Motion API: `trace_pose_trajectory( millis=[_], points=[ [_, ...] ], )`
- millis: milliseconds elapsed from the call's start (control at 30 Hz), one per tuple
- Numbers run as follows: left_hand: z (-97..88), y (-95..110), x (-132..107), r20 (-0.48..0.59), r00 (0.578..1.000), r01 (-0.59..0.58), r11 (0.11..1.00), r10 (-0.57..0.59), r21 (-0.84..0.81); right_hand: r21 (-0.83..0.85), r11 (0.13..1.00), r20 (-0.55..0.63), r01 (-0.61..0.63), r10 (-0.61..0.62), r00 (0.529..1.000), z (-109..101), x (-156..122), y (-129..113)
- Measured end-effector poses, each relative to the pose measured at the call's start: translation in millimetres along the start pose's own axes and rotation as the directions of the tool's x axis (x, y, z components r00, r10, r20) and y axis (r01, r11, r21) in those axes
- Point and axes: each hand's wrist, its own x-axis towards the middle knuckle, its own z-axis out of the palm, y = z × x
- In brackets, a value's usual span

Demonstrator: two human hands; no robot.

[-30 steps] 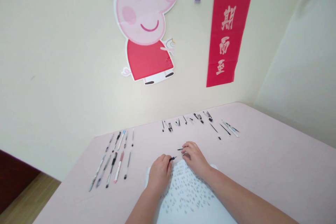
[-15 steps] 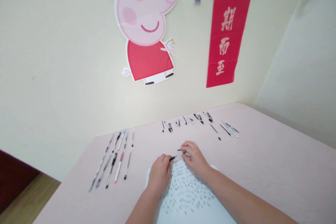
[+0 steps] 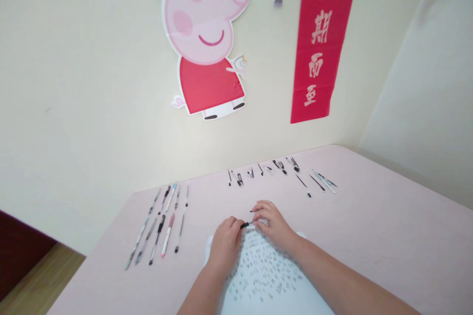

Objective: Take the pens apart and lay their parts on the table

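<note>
Both my hands rest at the top edge of a white sheet of paper [image 3: 266, 275] covered in handwriting, on a pink table [image 3: 388, 236]. My left hand [image 3: 224, 243] is closed round a pen part whose black end [image 3: 244, 225] sticks out toward the right. My right hand [image 3: 271, 221] pinches a thin pen piece, its dark tip [image 3: 252, 211] showing at the fingertips. The two pieces nearly meet between my hands.
Several whole pens [image 3: 160, 221] lie in a row at the left of the table. Small pen parts [image 3: 273, 170] are strewn along the far edge by the wall. A cartoon pig cut-out [image 3: 207, 34] and a red banner [image 3: 321, 34] hang on the wall.
My right hand has drawn a little closer to my left, bringing the two pen pieces nearer together. The left hand has barely moved.
</note>
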Motion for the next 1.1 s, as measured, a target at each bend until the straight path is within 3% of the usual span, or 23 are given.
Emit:
trace_pose_trajectory(
  millis=[233,567,767,967,1100],
  points=[
    [0.0,-4.4,0.5,-0.035,0.999,0.028,1.0,-0.028,0.01,0.035,0.999,-0.056,-0.028,0.03,0.998,-6.6,4.4,10.7],
    [-5.2,-5.3,1.3,-0.012,0.978,0.207,0.976,-0.207,0.073,0.007,0.994,-0.005,-0.113,0.113,0.994,-43.4,11.6,35.6],
    [-7.9,-4.4,1.7,0.019,0.962,0.27,0.959,-0.273,0.088,0.048,0.982,-0.035,-0.184,0.186,0.982,-56.7,10.2,48.2],
    [-6.7,-5.8,1.3,0.017,0.964,0.262,0.961,-0.264,0.085,-0.037,0.976,-0.143,-0.215,0.208,0.968,-52.5,9.4,59.4],
    [-2.7,-8.0,0.5,0.001,0.978,0.208,0.977,-0.208,0.043,-0.137,0.973,-0.132,-0.183,0.166,0.977,-49.7,8.7,57.4]
  ],
)
